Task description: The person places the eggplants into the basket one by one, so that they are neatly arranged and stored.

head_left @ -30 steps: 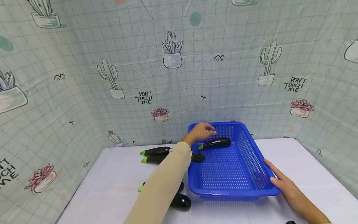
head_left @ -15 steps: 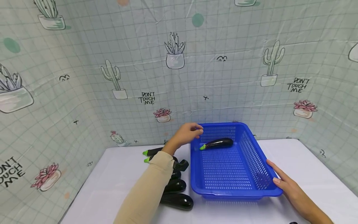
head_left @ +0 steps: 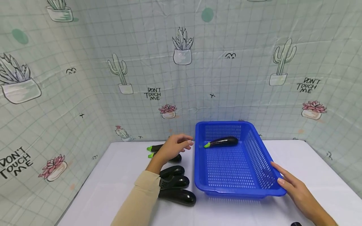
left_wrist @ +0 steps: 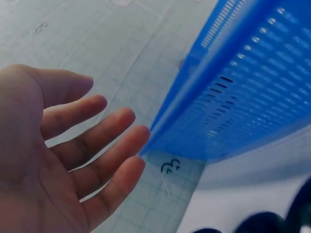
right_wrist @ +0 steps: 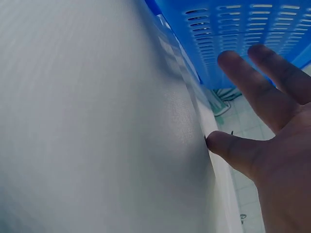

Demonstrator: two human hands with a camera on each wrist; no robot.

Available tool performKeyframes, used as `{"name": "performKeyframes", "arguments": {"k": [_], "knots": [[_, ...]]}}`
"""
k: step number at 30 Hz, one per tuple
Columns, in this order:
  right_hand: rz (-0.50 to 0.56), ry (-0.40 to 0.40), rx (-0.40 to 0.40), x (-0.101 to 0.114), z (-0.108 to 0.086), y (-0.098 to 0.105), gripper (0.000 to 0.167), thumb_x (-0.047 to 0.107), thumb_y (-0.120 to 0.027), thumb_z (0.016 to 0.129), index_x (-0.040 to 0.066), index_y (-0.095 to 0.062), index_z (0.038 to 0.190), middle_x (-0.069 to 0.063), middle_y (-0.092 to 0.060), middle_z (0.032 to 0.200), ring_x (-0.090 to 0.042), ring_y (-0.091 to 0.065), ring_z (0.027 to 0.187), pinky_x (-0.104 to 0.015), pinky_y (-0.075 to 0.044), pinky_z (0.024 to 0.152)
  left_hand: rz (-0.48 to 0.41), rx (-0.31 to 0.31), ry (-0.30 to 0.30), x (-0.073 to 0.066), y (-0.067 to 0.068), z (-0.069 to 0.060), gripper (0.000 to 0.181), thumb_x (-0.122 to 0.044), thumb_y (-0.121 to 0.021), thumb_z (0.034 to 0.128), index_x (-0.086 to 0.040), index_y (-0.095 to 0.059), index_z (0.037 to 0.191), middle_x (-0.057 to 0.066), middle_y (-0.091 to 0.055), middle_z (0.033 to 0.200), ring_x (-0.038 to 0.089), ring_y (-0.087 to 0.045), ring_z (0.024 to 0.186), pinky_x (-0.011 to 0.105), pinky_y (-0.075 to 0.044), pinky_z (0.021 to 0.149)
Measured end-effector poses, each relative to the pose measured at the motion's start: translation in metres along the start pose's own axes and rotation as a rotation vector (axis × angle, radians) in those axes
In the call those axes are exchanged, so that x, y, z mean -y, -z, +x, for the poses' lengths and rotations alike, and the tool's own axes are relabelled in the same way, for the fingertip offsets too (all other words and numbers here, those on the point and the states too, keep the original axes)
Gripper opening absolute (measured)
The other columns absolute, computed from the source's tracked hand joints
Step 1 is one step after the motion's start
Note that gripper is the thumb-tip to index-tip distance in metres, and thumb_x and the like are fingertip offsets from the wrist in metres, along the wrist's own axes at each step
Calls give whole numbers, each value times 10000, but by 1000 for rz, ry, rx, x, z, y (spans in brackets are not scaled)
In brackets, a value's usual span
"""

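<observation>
My left hand [head_left: 174,147] hovers just left of the basket's far corner, over the far eggplants. It holds nothing; in the left wrist view the fingers of this hand [left_wrist: 92,150] are spread and loosely bent. My right hand [head_left: 295,190] rests against the outer right side of the blue plastic basket [head_left: 240,191], near its front corner, with fingers extended. In the right wrist view, the fingers of this hand [right_wrist: 272,116] reach toward the slotted basket wall [right_wrist: 209,43]. One dark eggplant [head_left: 224,141] with a green stem end lies inside the basket, toward the back.
Several eggplants [head_left: 178,197] lie on the white table [head_left: 113,188] left of the basket, partly hidden by my left arm. A small dark object [head_left: 296,224] shows at the bottom edge by my right arm. A cactus-print sheet [head_left: 135,69] surrounds the table behind and at the sides.
My left hand has moved left, from above the basket to outside it, over the eggplants on the table. The right hand has stayed at the basket's side.
</observation>
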State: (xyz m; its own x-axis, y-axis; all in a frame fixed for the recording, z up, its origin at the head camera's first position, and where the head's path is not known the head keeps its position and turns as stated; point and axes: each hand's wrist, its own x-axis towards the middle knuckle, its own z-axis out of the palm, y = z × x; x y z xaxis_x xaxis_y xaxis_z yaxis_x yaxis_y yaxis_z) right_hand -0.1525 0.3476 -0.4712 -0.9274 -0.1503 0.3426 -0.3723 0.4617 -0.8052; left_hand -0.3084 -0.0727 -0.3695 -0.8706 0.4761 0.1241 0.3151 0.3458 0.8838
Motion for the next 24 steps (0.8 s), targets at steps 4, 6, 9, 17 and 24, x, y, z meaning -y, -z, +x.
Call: {"name": "performKeyframes", "arguments": {"k": [4,6,9,17,24], "knots": [[18,-26,23,-2,-2,1,509,80,-364,1078,108,-301,1582,318,-296,1477,163,-391,1225,-69,-395,882,17,-38,-51,7,-2,-16,288,-202,-580,1024,-60,-663,1261,112,-707,1143,203,-683,988,382,-546,876],[47,-23,36,-2,-2,1,514,77,-351,1078,107,-286,1587,307,-288,1487,163,-383,1235,-74,-396,888,37,-65,-74,9,-3,-23,275,-204,-597,1017,-71,-675,1245,84,-713,1125,186,-685,975,374,-543,885],[96,3,49,-3,-2,2,521,46,-338,1071,87,-275,1586,272,-288,1513,142,-382,1263,-81,-395,909,57,-83,-99,11,-4,-33,265,-214,-621,1009,-85,-686,1230,41,-715,1111,158,-684,970,344,-547,874],[174,60,93,-3,0,-1,549,-19,-311,1050,45,-226,1589,240,-347,1506,24,-499,1244,-114,-422,929,-2,-61,-125,29,-6,-62,242,-162,-622,1005,-56,-686,1213,82,-711,1113,235,-696,988,304,-556,863],[166,20,85,-2,1,-1,542,26,-332,1061,87,-248,1593,225,-292,1534,82,-429,1276,-101,-399,940,55,-30,-99,43,-3,-82,238,-197,-644,994,-78,-699,1192,55,-710,1116,146,-688,949,283,-534,850]]}}
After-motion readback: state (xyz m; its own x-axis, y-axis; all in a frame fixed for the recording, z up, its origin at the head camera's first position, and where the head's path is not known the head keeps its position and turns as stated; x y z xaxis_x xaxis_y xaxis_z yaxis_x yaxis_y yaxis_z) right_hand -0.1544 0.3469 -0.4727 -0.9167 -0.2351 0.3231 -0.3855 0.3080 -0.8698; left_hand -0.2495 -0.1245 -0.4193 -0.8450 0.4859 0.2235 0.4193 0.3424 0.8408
